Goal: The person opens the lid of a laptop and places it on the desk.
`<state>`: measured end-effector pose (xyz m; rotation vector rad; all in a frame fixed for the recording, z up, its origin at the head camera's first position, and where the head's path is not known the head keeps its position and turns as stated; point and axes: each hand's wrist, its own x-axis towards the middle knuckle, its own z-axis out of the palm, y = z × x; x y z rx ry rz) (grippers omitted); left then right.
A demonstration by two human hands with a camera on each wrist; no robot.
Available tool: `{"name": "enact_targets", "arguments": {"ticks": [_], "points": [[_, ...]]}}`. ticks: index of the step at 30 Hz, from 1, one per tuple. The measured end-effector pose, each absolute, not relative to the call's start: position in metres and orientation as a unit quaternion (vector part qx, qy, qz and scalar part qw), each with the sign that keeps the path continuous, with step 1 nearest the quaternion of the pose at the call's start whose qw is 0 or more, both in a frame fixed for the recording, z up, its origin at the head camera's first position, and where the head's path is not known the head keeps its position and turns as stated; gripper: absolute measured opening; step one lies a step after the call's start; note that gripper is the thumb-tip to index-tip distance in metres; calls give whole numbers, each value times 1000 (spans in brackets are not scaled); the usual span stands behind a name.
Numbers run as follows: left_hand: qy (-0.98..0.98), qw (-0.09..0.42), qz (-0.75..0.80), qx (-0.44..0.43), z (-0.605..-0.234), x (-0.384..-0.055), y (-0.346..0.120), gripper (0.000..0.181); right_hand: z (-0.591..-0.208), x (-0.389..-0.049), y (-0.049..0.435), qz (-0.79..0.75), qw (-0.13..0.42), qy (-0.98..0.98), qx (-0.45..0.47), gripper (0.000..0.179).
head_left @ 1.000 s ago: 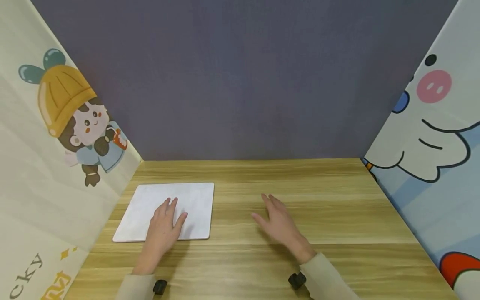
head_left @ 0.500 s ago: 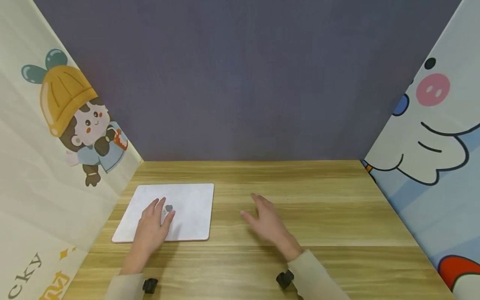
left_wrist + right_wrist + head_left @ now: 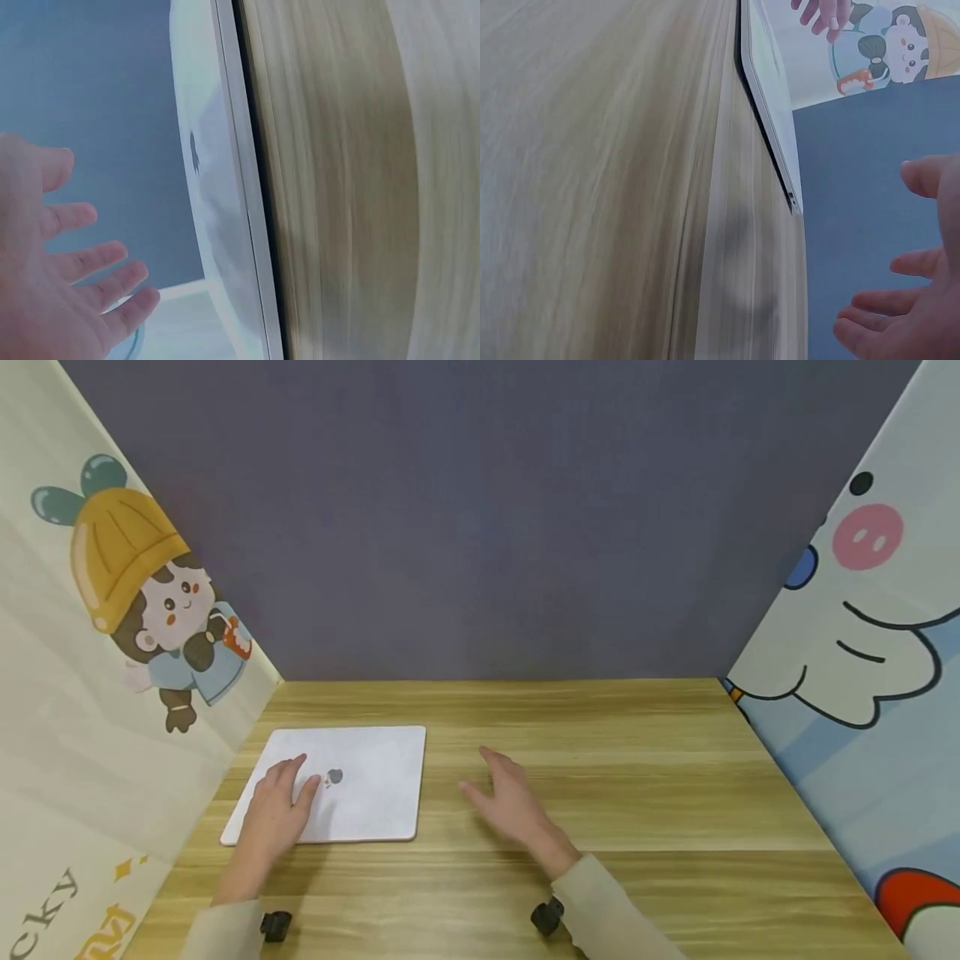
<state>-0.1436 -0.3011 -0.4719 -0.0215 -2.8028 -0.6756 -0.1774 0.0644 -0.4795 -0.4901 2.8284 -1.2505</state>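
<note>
A closed silver laptop point(image 3: 375, 785) with a dark apple logo on its lid lies flat on the left part of the wooden table. My left hand point(image 3: 272, 814) hovers over the lid's left side, fingers extended and holding nothing; the left wrist view shows a gap between this hand point(image 3: 75, 270) and the laptop point(image 3: 217, 172). To the right of the laptop, my right hand point(image 3: 510, 802) is held above the table with thumb and fingers spread, nothing in it. In the right wrist view the laptop's side edge point(image 3: 772, 112) shows beyond that hand point(image 3: 907, 292).
Bare wood of the table point(image 3: 645, 793) stretches to the right of the laptop. A dark grey panel point(image 3: 495, 527) stands along the back edge. Cartoon-printed curtains hang at the left point(image 3: 52, 693) and right point(image 3: 847, 677). Each wrist wears a small black device.
Both hands have moved to the left. My left hand slid across above the lid, uncovering the logo, and my right hand came nearer the laptop. The laptop has stayed put.
</note>
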Motion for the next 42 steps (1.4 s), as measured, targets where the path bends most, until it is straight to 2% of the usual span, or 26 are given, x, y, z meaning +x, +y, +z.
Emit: {"name": "enact_targets", "arguments": {"ticks": [7,14,28,42], "points": [[-960,144,-241,1,-471,-149,-317,50,-481,-181,54,-417,15,896,-152,76],[-961,124,-248,20,-474,-153,-332,49,-483,-184,42,-430,32,889,-154,74],[-955,128,-263,42,-487,-160,-362,45,-486,-188,19,-443,64,877,-174,74],[-965,35,-251,68,-491,-163,-386,59,-490,-192,-6,-445,78,879,-153,70]]}}
